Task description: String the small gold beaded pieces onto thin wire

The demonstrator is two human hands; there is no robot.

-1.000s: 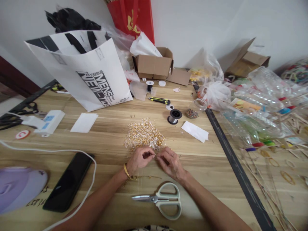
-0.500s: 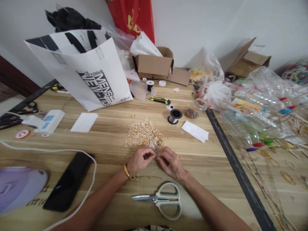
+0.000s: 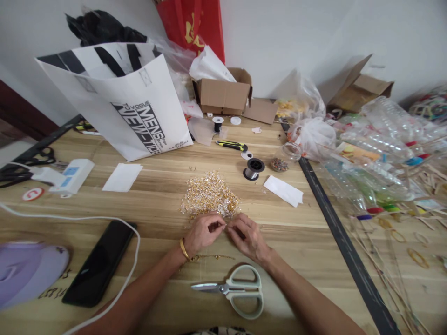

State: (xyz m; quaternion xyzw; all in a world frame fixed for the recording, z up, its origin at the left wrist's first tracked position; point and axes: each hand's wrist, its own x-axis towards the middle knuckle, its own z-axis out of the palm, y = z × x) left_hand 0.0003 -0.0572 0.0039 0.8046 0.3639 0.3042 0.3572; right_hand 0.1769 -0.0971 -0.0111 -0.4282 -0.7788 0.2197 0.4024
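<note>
Fingertips of my left hand (image 3: 206, 230) and my right hand (image 3: 247, 235) are pinched and almost meet at the near edge of a pile of small gold and silver beads (image 3: 209, 193). Whatever lies between the fingertips is too small to make out. A gold bracelet (image 3: 184, 249) circles my left wrist. Just below the hands, a thin gold chain (image 3: 214, 256) lies on the wooden table (image 3: 160, 204). Closer to me are scissors (image 3: 240, 291) with pale handles, blades pointing left.
Behind the beads stand a wire spool (image 3: 253, 169), a jar of beads (image 3: 284, 157) and a yellow-black cutter (image 3: 231, 145). On the left are a phone (image 3: 99, 263), a white cable (image 3: 84, 217) and a large paper bag (image 3: 118, 102). Plastic bottles (image 3: 380, 149) crowd the right.
Both hands stay in the same place, with only a very slight shift at the fingertips. Everything else lies as before.
</note>
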